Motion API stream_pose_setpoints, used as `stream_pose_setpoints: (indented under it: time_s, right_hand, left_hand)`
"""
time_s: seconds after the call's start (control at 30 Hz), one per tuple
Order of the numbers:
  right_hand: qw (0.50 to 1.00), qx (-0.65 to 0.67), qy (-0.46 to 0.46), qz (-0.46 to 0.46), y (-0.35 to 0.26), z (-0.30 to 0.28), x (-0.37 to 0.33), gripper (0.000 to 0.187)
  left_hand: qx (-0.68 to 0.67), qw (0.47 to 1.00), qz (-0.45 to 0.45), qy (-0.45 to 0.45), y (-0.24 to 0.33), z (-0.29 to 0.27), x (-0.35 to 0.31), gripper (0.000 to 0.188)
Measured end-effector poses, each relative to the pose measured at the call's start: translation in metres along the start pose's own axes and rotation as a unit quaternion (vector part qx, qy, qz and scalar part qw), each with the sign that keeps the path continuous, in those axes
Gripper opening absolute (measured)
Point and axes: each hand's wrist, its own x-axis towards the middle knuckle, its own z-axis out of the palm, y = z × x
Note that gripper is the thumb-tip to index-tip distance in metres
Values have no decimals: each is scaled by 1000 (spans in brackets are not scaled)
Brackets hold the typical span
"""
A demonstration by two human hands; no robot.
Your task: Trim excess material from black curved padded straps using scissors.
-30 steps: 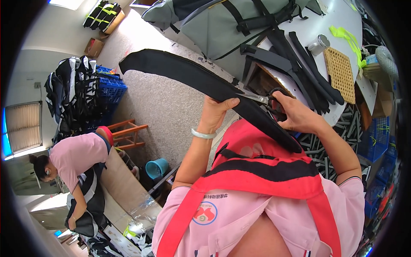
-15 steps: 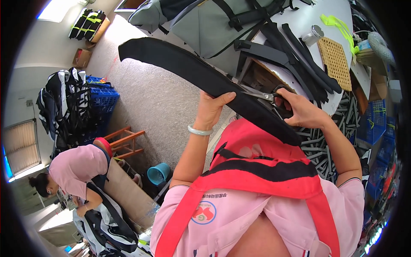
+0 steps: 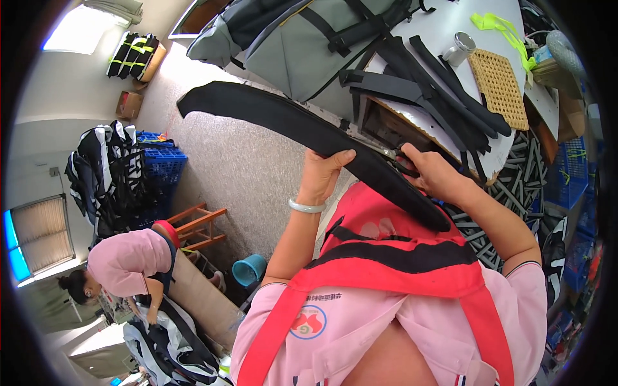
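Note:
A long, curved black padded strip (image 3: 277, 122) stretches across in front of me, its far end up to the left and its near end by my red apron (image 3: 386, 283). My left hand (image 3: 324, 172) grips the strip near its middle, thumb on top and fingers underneath. In my right hand (image 3: 432, 172) is a pair of scissors (image 3: 394, 156), my fingers in the dark handles. The blades lie along the strip's far edge, just right of my left hand; the tips are hard to make out.
A white table (image 3: 444, 26) at the upper right holds more black strips (image 3: 444, 96), a metal jar (image 3: 459, 49) and a woven mat (image 3: 497, 89). Grey bags (image 3: 290, 51) lie beyond. Left, a co-worker (image 3: 129, 260) bends over a bag near a blue bucket (image 3: 248, 269).
My right hand and the scissors have moved left along the strip, and the blades look closer together. The strip's far end sits lower in view. My left hand keeps its hold.

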Motion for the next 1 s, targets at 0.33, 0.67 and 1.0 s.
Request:
stream_pose_setpoints:
  time_s: [0.33, 0.67, 1.0]
  right_hand:
    - [997, 35, 52, 35, 40, -36, -28, 36]
    - [994, 36, 100, 3, 63, -61, -37, 48]
    - [998, 44, 54, 9, 99, -73, -36, 37]
  left_hand:
    - [-21, 996, -47, -72, -11, 34, 47, 34]
    - [9, 998, -37, -56, -51, 77, 65, 34]
    - [-3, 1000, -23, -21, -74, 92, 68, 36]
